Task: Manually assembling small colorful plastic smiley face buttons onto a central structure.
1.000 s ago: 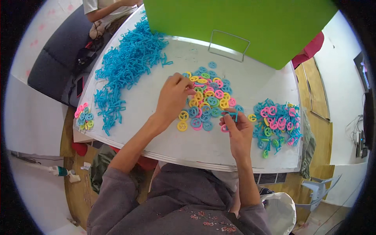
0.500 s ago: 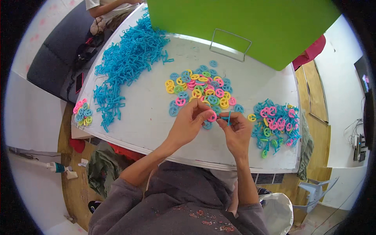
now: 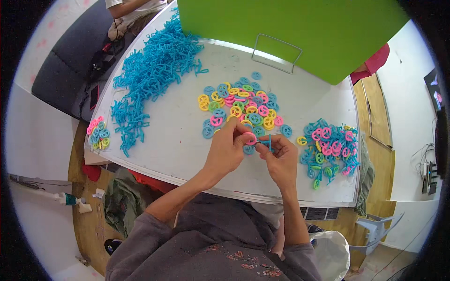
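Note:
My left hand (image 3: 226, 149) is closed, thumb and fingers pinching a small pink plastic wheel (image 3: 251, 137) by its rim. Just to its right, my right hand (image 3: 282, 161) pinches a blue plastic stem piece (image 3: 270, 142), whose end meets the wheel or comes very close; fingers partly hide the joint. Beyond both hands lies a loose heap of plastic wheels (image 3: 236, 111) in blue, yellow, pink and green. Right of my right hand, a second pile (image 3: 336, 149) mixes wheels with blue stems, some of them joined.
A large mound of blue stem pieces (image 3: 157, 61) covers the table's left side. A small cluster of wheels (image 3: 97, 134) sits at the left edge. At the back stands a green panel (image 3: 290, 28) with a wire frame (image 3: 297, 61) before it. Another person's arm (image 3: 126, 8) shows far left.
Both hands have shifted slightly left, with the blue stem piece held against or close to the pink wheel. The heaps look the same.

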Tool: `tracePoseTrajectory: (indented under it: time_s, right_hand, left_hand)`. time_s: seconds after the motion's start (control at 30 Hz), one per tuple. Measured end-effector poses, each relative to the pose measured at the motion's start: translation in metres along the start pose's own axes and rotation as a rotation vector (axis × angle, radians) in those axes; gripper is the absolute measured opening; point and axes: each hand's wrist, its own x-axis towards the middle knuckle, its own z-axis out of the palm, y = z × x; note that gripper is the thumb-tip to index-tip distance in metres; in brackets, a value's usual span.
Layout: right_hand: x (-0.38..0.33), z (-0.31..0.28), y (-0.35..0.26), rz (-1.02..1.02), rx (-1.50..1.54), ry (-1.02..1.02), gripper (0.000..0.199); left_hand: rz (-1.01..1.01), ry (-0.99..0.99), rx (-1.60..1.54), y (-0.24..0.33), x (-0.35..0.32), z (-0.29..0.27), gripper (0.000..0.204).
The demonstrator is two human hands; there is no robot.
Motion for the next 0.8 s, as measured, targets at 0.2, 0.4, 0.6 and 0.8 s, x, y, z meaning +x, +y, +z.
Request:
tracePoseTrajectory:
  time_s: [0.2,0.4,0.6,0.8]
  right_hand:
    - [0.001,0.002,-0.001,0.134,0.115,-0.039,0.025]
    - [0.002,0.008,-0.008,-0.023,0.132,0.056,0.026]
    - [0.001,0.006,0.000,-0.253,-0.250,0.143,0.015]
    - [0.001,0.007,0.003,-0.267,-0.357,0.124,0.013]
  left_hand:
    - [0.092,0.046,0.131,0.010,-0.002,0.003,0.010]
    - [-0.018,-0.019,-0.073,0.002,0.003,-0.006,0.010]
    - [-0.013,0.033,-0.075,0.007,-0.003,0.000,0.018]
    - [0.096,0.076,0.131,0.003,-0.005,-0.003,0.019]
